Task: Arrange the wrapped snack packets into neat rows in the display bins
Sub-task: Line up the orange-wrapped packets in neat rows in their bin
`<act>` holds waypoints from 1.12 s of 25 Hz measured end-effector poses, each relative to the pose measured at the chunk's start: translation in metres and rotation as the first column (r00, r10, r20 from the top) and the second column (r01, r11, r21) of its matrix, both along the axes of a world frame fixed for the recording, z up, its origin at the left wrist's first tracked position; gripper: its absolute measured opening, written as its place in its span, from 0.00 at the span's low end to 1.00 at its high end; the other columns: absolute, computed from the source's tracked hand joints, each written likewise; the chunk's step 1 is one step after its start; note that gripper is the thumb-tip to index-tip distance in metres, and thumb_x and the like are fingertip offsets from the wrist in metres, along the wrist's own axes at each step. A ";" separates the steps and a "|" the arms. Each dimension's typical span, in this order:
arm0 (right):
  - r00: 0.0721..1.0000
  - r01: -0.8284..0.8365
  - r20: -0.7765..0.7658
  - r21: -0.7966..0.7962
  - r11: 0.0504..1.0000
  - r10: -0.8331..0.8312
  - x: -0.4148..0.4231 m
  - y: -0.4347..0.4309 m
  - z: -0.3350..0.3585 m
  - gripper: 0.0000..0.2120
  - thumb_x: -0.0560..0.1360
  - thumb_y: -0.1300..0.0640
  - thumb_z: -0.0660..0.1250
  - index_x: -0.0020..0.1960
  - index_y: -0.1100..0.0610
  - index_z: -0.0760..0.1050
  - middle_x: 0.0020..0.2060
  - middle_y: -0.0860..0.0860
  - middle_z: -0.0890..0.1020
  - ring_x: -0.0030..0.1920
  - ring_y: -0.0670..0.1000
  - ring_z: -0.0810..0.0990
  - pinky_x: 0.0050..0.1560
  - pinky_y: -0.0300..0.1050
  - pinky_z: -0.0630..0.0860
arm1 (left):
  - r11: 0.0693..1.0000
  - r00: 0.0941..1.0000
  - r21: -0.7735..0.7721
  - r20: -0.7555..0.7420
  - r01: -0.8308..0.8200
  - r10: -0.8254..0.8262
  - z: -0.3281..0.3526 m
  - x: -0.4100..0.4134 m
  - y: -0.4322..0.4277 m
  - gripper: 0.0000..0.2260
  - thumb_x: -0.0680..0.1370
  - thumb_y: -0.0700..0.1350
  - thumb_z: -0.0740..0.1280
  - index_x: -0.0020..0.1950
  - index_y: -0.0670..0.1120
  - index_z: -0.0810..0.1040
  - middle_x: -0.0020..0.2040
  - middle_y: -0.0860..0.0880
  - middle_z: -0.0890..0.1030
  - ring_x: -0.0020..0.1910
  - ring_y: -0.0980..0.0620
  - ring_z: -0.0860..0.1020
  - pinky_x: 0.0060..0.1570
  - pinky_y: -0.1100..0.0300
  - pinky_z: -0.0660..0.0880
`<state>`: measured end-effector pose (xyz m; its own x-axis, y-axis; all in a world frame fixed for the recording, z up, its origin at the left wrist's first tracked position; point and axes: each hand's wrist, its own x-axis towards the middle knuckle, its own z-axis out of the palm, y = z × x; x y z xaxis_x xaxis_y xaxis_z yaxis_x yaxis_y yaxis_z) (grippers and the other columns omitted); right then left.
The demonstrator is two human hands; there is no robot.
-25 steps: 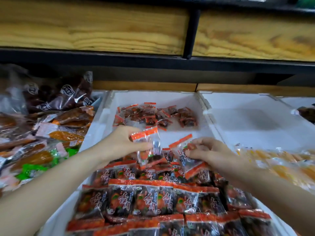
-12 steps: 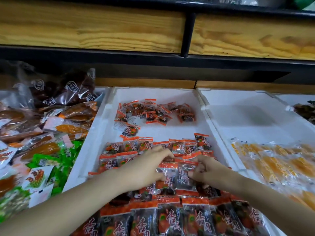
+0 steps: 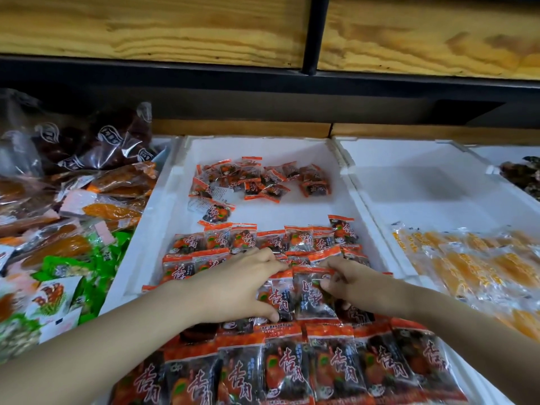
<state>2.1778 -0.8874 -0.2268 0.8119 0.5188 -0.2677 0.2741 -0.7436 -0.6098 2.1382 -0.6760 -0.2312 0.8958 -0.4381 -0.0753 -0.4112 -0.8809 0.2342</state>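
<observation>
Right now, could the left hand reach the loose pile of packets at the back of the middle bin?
Probably yes: between the left hand and the loose pile lie only flat rows and bare bin floor. Its grip holds a packet, though.

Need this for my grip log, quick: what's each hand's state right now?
Left hand: holding, thumb and fingers round a red-topped packet.
Right hand: holding, fingers pinching the neighbouring packet.

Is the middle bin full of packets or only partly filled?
Partly filled: the bin holds rows of red packets in its near half, a loose pile at the back, bare white floor between.
</observation>
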 end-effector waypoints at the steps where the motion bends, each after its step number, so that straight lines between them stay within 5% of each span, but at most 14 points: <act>1: 0.999 -0.017 0.027 0.000 1.000 0.016 -0.002 0.000 0.000 0.08 0.79 0.49 0.59 0.54 0.52 0.67 0.37 0.46 0.71 0.35 0.44 0.71 0.42 0.42 0.74 | 1.000 1.000 -0.002 -0.006 -0.003 0.003 0.000 0.000 0.000 0.38 0.73 0.59 0.69 0.78 0.53 0.55 0.64 0.56 0.65 0.65 0.58 0.62 0.68 0.60 0.63; 4: 0.991 -0.031 0.133 0.021 0.999 0.028 -0.003 0.001 0.004 0.10 0.75 0.50 0.67 0.43 0.52 0.68 0.28 0.43 0.74 0.26 0.38 0.71 0.29 0.31 0.65 | 1.000 1.000 -0.013 -0.009 -0.016 0.016 -0.001 -0.001 0.000 0.38 0.73 0.59 0.69 0.78 0.53 0.55 0.65 0.55 0.64 0.66 0.57 0.61 0.68 0.61 0.62; 6: 0.982 0.083 0.151 0.189 0.978 -0.113 0.002 0.001 0.009 0.10 0.72 0.56 0.70 0.43 0.54 0.68 0.35 0.47 0.77 0.29 0.38 0.75 0.29 0.32 0.71 | 0.999 1.000 -0.031 0.002 -0.016 0.016 -0.001 -0.001 0.000 0.38 0.73 0.59 0.70 0.77 0.53 0.55 0.65 0.55 0.64 0.66 0.58 0.61 0.66 0.63 0.61; 9: 0.931 0.366 -0.200 0.501 0.784 -0.307 0.004 0.000 0.019 0.14 0.73 0.65 0.68 0.56 0.58 0.68 0.49 0.57 0.78 0.42 0.52 0.83 0.39 0.42 0.82 | 0.999 1.000 -0.039 0.012 -0.015 0.016 -0.002 -0.001 0.001 0.38 0.73 0.59 0.70 0.77 0.53 0.54 0.60 0.57 0.63 0.60 0.60 0.60 0.60 0.68 0.60; 11: 0.921 0.362 -0.294 0.409 0.837 -0.255 -0.004 0.002 0.015 0.10 0.74 0.65 0.67 0.54 0.57 0.72 0.41 0.53 0.81 0.39 0.48 0.83 0.38 0.39 0.80 | 1.000 1.000 -0.024 0.007 -0.017 0.017 -0.002 -0.001 0.001 0.38 0.73 0.59 0.69 0.78 0.53 0.54 0.57 0.57 0.62 0.58 0.61 0.60 0.57 0.69 0.60; 14: 0.990 0.126 0.055 0.059 0.990 -0.129 -0.004 0.000 0.010 0.08 0.73 0.53 0.70 0.46 0.55 0.73 0.32 0.44 0.73 0.31 0.40 0.72 0.33 0.33 0.66 | 1.000 1.000 -0.018 -0.006 -0.023 0.023 -0.003 0.000 0.002 0.38 0.73 0.60 0.69 0.78 0.53 0.54 0.59 0.56 0.64 0.60 0.59 0.61 0.62 0.65 0.63; 17: 0.984 0.025 0.176 -0.054 0.998 -0.015 0.004 0.002 0.024 0.13 0.69 0.49 0.74 0.49 0.52 0.76 0.36 0.42 0.75 0.32 0.36 0.72 0.32 0.29 0.65 | 1.000 1.000 -0.022 -0.026 -0.018 0.018 -0.003 0.000 0.003 0.38 0.73 0.60 0.69 0.78 0.53 0.54 0.58 0.57 0.64 0.60 0.59 0.61 0.63 0.64 0.63; 20: 0.961 -0.206 0.125 -0.267 0.941 0.246 0.010 0.010 0.032 0.10 0.71 0.51 0.72 0.49 0.53 0.79 0.37 0.41 0.78 0.36 0.34 0.73 0.36 0.26 0.63 | 0.999 0.998 -0.041 -0.062 -0.015 0.012 -0.004 0.000 0.004 0.38 0.74 0.59 0.68 0.78 0.54 0.53 0.59 0.58 0.63 0.63 0.60 0.61 0.66 0.63 0.62; 23: 0.969 -0.030 0.243 -0.089 0.996 0.051 0.015 0.009 0.040 0.03 0.74 0.55 0.68 0.41 0.53 0.79 0.33 0.44 0.79 0.32 0.37 0.74 0.33 0.28 0.65 | 0.996 0.996 -0.085 -0.086 -0.020 0.013 -0.006 -0.001 0.007 0.37 0.74 0.59 0.67 0.78 0.55 0.52 0.67 0.57 0.61 0.70 0.58 0.57 0.70 0.64 0.55; 26: 0.962 0.274 -0.060 0.218 0.937 -0.267 0.012 0.002 0.031 0.09 0.76 0.58 0.66 0.38 0.58 0.74 0.29 0.49 0.75 0.24 0.41 0.72 0.30 0.29 0.69 | 0.993 0.997 -0.119 -0.075 -0.010 0.001 -0.012 -0.004 0.011 0.37 0.75 0.60 0.66 0.78 0.55 0.51 0.69 0.57 0.61 0.70 0.60 0.57 0.66 0.67 0.56; 28: 0.967 0.237 -0.120 0.112 0.965 -0.224 0.003 0.001 0.015 0.10 0.76 0.57 0.66 0.38 0.60 0.75 0.30 0.52 0.77 0.27 0.44 0.74 0.33 0.34 0.72 | 0.994 0.998 -0.113 -0.063 -0.001 -0.007 -0.014 -0.005 0.013 0.36 0.75 0.61 0.64 0.78 0.55 0.51 0.67 0.58 0.62 0.67 0.62 0.59 0.67 0.67 0.58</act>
<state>2.1805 -0.8867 -0.2114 0.8842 0.3553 -0.3033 0.0333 -0.6955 -0.7177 2.1332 -0.6629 -0.2453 0.8894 -0.4497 -0.0816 -0.3949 -0.8461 0.3580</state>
